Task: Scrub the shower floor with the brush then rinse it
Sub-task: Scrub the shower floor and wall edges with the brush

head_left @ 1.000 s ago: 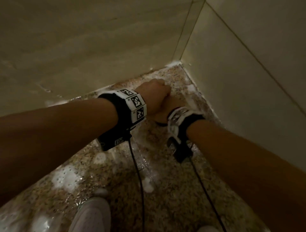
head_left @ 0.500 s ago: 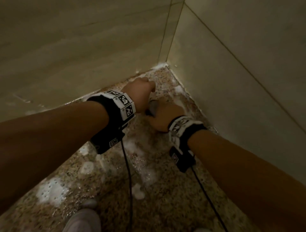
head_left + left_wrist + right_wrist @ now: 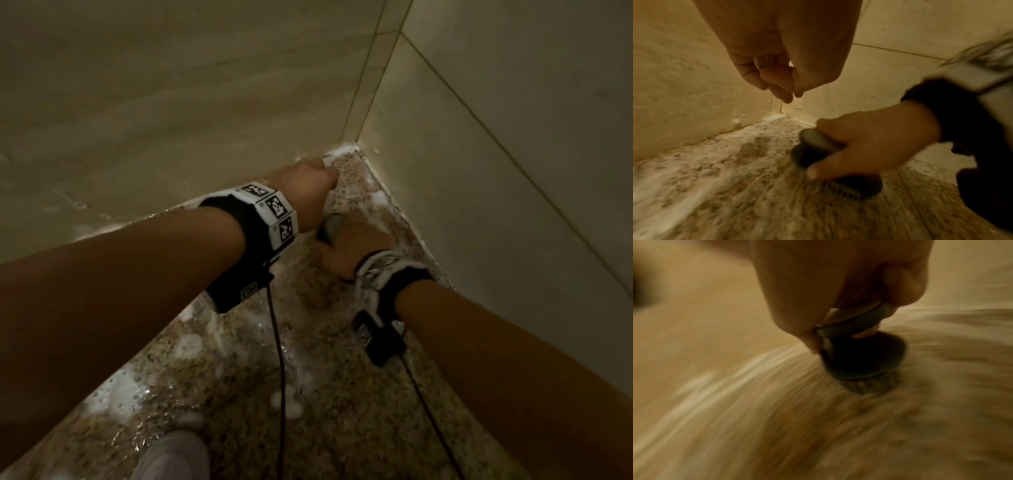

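My right hand (image 3: pixel 352 250) grips a dark round scrub brush (image 3: pixel 330 228) by its top knob and presses its bristles onto the wet speckled stone shower floor (image 3: pixel 308 428), close to the corner. From the left wrist the brush (image 3: pixel 818 151) shows under the curled fingers, and from the right wrist the brush (image 3: pixel 859 356) is sharp while the floor around it is smeared by motion. My left hand (image 3: pixel 301 192) hovers above the floor just left of the brush. Its fingers (image 3: pixel 781 87) hang loosely curled and hold nothing.
Beige tiled walls (image 3: pixel 513 171) meet in a corner (image 3: pixel 352 145) right behind the hands. White foam patches (image 3: pixel 113 394) lie on the floor, more along the wall base. A light shoe (image 3: pixel 171 455) stands at the bottom edge. Black wrist cables (image 3: pixel 279 359) hang down.
Both hands have shifted toward the corner. The right hand has come out from under the left hand, so the brush now shows, and it is moving across the floor.
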`<move>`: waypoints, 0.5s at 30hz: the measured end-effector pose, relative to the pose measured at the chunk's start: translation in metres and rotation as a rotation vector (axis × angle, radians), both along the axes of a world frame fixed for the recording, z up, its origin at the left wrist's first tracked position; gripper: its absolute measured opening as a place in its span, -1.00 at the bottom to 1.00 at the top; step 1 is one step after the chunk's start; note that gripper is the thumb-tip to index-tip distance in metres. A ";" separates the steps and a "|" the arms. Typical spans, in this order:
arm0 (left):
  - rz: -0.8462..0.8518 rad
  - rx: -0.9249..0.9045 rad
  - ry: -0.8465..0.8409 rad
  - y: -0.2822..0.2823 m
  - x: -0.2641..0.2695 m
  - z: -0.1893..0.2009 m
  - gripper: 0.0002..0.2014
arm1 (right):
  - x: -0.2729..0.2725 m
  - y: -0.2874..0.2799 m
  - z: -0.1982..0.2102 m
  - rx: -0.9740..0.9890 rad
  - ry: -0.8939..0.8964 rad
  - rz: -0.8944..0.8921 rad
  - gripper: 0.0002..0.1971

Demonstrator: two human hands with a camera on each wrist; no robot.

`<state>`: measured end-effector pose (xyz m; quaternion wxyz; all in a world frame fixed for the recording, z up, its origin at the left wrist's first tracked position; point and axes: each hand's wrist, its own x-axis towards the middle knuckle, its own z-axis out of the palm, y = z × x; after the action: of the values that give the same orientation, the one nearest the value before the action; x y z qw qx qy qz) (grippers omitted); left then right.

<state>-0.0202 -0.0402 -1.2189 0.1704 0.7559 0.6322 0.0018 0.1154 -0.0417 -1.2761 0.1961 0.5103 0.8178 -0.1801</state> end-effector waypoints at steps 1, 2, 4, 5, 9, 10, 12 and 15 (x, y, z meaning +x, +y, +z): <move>-0.005 -0.006 0.020 -0.001 -0.003 0.001 -0.60 | 0.018 0.007 0.008 -0.033 -0.070 -0.099 -0.36; -0.010 -0.007 0.057 -0.002 -0.009 0.001 -0.61 | 0.036 0.011 0.015 -0.055 -0.141 -0.166 -0.29; -0.030 -0.004 0.147 -0.004 -0.021 0.002 -0.59 | 0.057 0.005 0.023 -0.043 -0.299 -0.146 -0.15; -0.043 -0.009 0.178 -0.005 -0.023 0.002 -0.58 | 0.057 -0.003 0.023 -0.053 -0.348 -0.068 -0.12; -0.126 -0.113 0.157 -0.007 -0.001 0.000 -0.50 | 0.018 -0.019 0.002 -0.140 -0.202 0.104 -0.22; -0.160 -0.155 0.147 -0.007 0.010 -0.003 -0.47 | 0.008 -0.012 -0.002 -0.123 -0.139 0.105 -0.32; -0.185 -0.202 0.098 -0.005 0.033 -0.005 -0.45 | 0.003 0.007 0.001 -0.050 -0.063 0.046 -0.52; -0.120 -0.141 0.071 0.001 0.041 -0.001 -0.37 | 0.038 0.023 0.011 0.059 -0.052 -0.220 -0.52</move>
<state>0.0205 -0.0393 -1.2200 0.2004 0.7780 0.5900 -0.0799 0.1532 -0.0188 -1.2649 0.1813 0.6070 0.7565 -0.1627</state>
